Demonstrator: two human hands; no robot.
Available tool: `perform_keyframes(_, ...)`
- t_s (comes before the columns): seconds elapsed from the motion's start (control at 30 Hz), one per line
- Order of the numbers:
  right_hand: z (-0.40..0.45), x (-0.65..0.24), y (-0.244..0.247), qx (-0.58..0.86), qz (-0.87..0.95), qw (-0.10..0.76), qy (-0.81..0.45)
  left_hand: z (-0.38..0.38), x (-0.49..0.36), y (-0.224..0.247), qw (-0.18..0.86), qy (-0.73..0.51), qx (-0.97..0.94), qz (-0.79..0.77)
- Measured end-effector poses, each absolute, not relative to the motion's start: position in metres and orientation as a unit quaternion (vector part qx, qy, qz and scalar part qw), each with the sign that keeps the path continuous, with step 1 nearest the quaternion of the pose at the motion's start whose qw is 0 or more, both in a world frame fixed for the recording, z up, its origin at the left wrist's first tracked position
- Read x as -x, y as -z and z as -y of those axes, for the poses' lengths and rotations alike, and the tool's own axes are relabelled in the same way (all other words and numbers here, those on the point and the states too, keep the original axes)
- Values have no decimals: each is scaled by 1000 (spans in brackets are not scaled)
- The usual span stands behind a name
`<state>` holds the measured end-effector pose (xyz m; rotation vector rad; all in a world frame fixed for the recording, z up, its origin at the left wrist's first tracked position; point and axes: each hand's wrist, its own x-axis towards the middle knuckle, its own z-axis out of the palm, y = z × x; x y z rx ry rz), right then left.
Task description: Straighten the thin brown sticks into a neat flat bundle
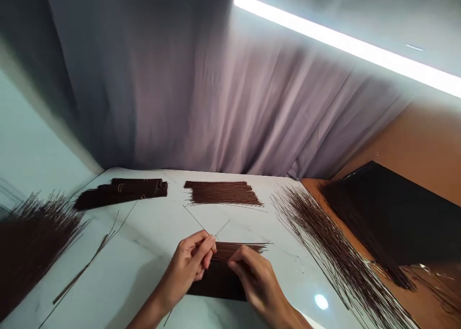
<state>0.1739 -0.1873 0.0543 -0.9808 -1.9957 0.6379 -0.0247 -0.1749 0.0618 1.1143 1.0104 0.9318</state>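
Observation:
My left hand (190,259) is closed in a pinch on a thin dark strand, which sticks out up and to the left above the white table. My right hand (254,276) has its thumb and fingertips pressed together at the right part of a dark brown piece (216,283) made of thin parallel strands. What lies between those fingertips is too small to make out. The piece lies flat, with loose strand ends showing at its upper right. Both hands cover parts of it.
Behind lie a brown strand mat (223,193) and a dark rolled bundle (126,192). Long loose strands (331,237) spread along the right of the white table (144,242), more (36,242) at the left. A black sheet (396,213) rests at the right.

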Motion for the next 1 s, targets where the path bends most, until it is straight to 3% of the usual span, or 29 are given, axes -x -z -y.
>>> perform_keyframes(0.1,188,-179,-35,430,740,405,-320,183,28,-67,668,-403,-466,-416)
perform_keyframes(0.2,181,-189,-48,435,743,383,-334,185,28,-69,687,-395,-453,-407)
perform_keyframes(0.43,184,-196,-64,411,824,314,-232,172,28,-59,652,-416,-468,-427)
perform_keyframes(1.0,143,-224,-92,369,892,211,-152,179,24,-46,606,-357,-544,-457)
